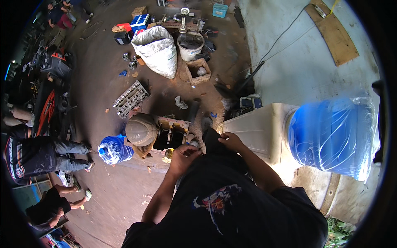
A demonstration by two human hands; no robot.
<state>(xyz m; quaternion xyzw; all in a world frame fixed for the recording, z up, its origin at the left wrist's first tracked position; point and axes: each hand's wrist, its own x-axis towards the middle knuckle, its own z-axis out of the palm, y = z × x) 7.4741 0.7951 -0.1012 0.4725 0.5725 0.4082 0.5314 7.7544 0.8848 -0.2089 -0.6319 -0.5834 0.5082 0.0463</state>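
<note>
The left hand (183,156) curls closed around a small metal part (192,144) at waist height; the right hand (231,141) pinches dark trouser cloth (213,142). Beyond stand an engine block (171,134) (a capped person crouches beside it), a white sack (157,49) and a wrapped blue water bottle (331,136).

Small round metallic part (191,144) at the fingertips, above the engine block (171,134).

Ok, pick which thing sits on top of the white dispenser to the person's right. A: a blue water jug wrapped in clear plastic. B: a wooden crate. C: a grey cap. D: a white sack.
A: the blue water jug, wrapped in clear plastic, rests on the white dispenser, by the right hand.
</note>
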